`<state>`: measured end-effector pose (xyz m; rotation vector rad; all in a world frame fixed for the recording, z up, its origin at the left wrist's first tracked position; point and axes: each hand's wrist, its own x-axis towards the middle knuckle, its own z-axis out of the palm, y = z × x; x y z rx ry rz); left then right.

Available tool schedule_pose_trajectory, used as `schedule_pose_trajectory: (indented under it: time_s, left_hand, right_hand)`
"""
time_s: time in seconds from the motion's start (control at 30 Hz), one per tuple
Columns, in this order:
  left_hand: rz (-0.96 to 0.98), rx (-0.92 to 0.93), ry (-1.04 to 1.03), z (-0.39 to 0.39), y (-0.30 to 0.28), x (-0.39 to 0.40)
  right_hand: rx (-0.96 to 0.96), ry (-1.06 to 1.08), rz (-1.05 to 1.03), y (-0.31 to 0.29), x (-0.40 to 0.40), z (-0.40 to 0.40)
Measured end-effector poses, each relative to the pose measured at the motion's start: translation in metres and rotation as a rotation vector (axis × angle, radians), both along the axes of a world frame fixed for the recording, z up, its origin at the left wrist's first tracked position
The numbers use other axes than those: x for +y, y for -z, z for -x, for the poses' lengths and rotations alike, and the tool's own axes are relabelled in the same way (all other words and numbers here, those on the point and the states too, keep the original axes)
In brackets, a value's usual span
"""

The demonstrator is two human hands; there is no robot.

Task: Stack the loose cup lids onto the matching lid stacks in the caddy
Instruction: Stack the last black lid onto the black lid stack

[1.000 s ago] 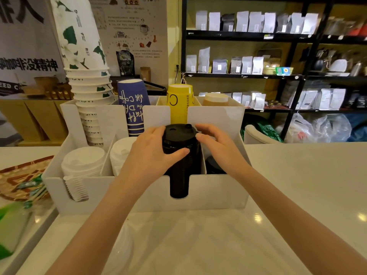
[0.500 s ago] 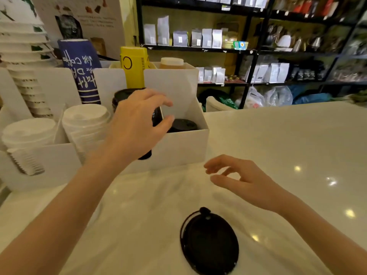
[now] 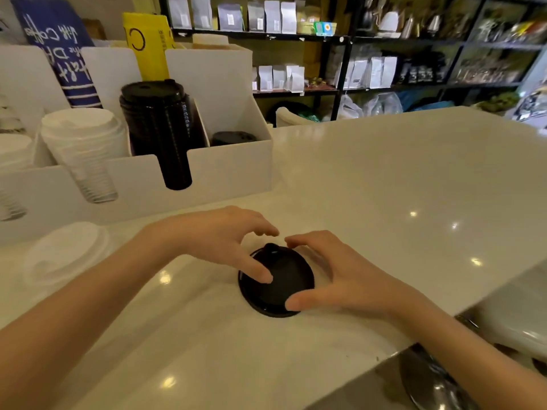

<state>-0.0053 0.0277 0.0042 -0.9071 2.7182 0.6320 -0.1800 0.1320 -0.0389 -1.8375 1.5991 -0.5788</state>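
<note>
On the counter (image 3: 370, 179), both hands now cup the black lid (image 3: 278, 287).

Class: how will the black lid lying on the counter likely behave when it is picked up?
The black lid looks thin, so probably light and slightly flexible. It lies flat on the glossy counter, so it may slide rather than roll. Both hands at its rim suggests it is awkward to lift.

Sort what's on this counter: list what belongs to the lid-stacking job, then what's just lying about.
Part of the job:
black lid, under both hands
left hand
right hand
tall black lid stack
short black lid stack
white lid stacks
loose white lid
caddy

Just lying about:
blue cups
yellow cups
shelf bags
</note>
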Motion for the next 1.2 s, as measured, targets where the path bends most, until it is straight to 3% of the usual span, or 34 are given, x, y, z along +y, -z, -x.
schedule_pose_trajectory:
  time_s: [0.2,0.4,0.83,1.2]
  left_hand:
    - [0.037,-0.08,-0.004,0.007,0.006,0.019]
    - [0.085,0.01,-0.035,0.008,0.008,0.018]
    - [0.104,0.588,-0.197,-0.023,-0.032,-0.016]
    - [0.324,0.993,-0.501,-0.054,-0.054,-0.046]
  right_hand:
    - [-0.044,-0.074,0.117,-0.009,0.012,-0.01]
    - [-0.086,-0.006,0.109,-0.005,0.004,-0.003]
    - [-0.124,0.083,0.349,-0.045,-0.053,-0.01]
    - [-0.271,0.006,0.483,-0.088,-0.132,-0.041]
